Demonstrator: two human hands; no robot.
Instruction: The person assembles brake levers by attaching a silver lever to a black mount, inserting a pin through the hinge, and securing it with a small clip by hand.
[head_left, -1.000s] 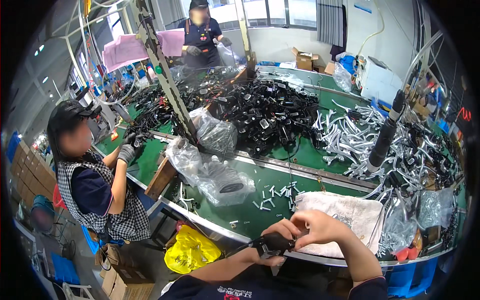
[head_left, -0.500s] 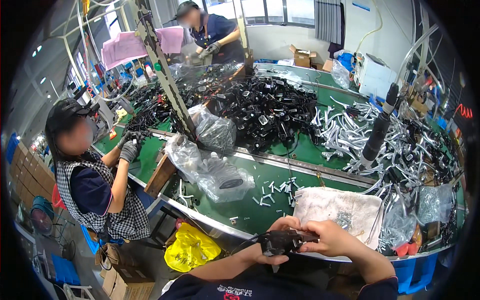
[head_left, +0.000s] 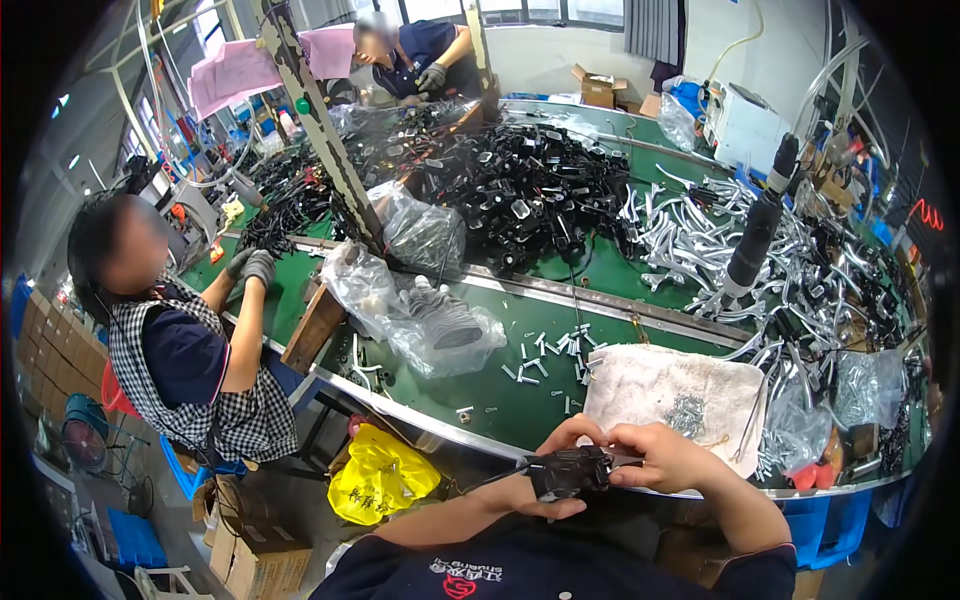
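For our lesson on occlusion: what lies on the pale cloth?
Small metal pieces lie in a loose pile on the pale cloth. The right hand hides part of its near edge; anything there cannot be seen.

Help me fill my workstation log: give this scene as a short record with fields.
Left hand: holds a black part
Right hand: at that part's right end
Surface: green table
Near hands: whitish cloth bearing small metal pieces
Left of cloth: loose silver pins
Farther: black heap, silver levers
Co-workers: one left, one across
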